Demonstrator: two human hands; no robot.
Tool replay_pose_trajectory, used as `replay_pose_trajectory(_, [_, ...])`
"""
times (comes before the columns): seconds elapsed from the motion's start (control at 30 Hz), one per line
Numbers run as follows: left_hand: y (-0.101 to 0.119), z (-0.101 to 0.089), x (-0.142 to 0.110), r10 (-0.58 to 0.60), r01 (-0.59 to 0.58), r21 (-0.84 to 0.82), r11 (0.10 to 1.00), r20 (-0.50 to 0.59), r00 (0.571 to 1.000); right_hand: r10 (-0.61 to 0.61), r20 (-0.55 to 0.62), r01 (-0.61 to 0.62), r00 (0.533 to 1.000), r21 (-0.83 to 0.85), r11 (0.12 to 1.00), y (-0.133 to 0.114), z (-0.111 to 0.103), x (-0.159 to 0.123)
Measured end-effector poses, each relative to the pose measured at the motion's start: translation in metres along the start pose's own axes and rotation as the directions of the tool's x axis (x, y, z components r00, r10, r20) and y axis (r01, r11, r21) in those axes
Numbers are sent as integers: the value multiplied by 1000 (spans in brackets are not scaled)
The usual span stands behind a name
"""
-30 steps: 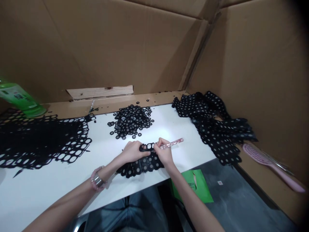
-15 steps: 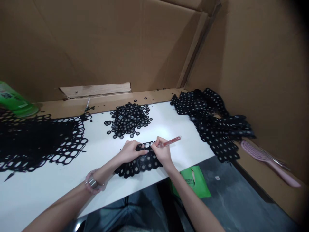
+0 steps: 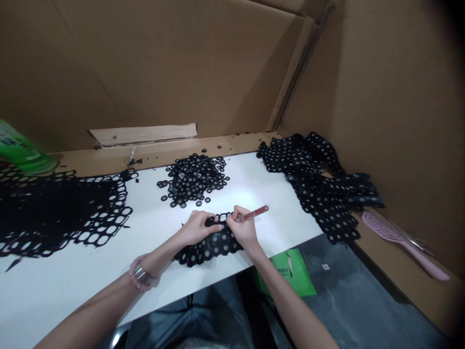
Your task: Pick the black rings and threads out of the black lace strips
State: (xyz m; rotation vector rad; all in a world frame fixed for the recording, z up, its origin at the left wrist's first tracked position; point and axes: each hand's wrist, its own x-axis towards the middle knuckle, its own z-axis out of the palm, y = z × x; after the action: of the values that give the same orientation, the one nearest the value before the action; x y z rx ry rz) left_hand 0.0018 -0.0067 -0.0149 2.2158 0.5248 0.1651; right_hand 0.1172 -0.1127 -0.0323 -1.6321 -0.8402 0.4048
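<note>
A green plastic bottle is tilted beyond the far left corner of the white table; a broad black perforated fabric sheet is spread across the left end; a heap of small black rings is piled near the far edge at mid-table; a black perforated strip lies near the front edge, between the hands; it is gripped by the left hand, its fingers curled over the strip; a slim red-tinted pen-like tool is pinched in the closed right hand, which is pressed to the strip's far edge; only a slight drawing-in of the tool has been seen since a second ago; black dotted fabric is heaped at the far right corner; a pink hairbrush lies beyond it.
</note>
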Motion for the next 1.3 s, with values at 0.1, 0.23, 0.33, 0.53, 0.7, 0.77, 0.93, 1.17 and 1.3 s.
replay_pose_trajectory(0.1, [-4,2,-1,37,-37,-89,995,-10,999,-24,57,26,998,-35,999,1,3,-3])
replay_pose_trajectory(0.23, [-5,3,-1,27,-26,-167,986,6,1000,13,64,-16,998,48,999,3,1,-2])
replay_pose_trajectory(0.33, [-1,2,1,-30,34,-123,992,34,999,64,17,-66,998,191,979,7,-8,2])
replay_pose_trajectory(0.53, [12,1,4,-69,68,50,996,13,998,101,-48,-90,994,194,977,7,-17,0])
replay_pose_trajectory(0.7, [12,1,5,-43,40,130,991,18,999,40,-29,-40,999,16,999,-3,-13,-5])
replay_pose_trajectory(0.77, [10,1,5,-33,29,107,994,35,999,20,-38,-19,999,13,1000,-5,-11,-5])
replay_pose_trajectory(0.93, [7,0,5,34,-36,57,998,40,999,8,-42,-8,999,6,1000,-5,-7,-2])
replay_pose_trajectory(1.17, [8,-1,5,42,-43,105,994,11,999,-6,-9,6,1000,-33,999,4,-9,1])
replay_pose_trajectory(1.3, [7,-1,5,21,-25,103,994,32,999,-11,8,11,1000,-29,1000,4,-9,1])
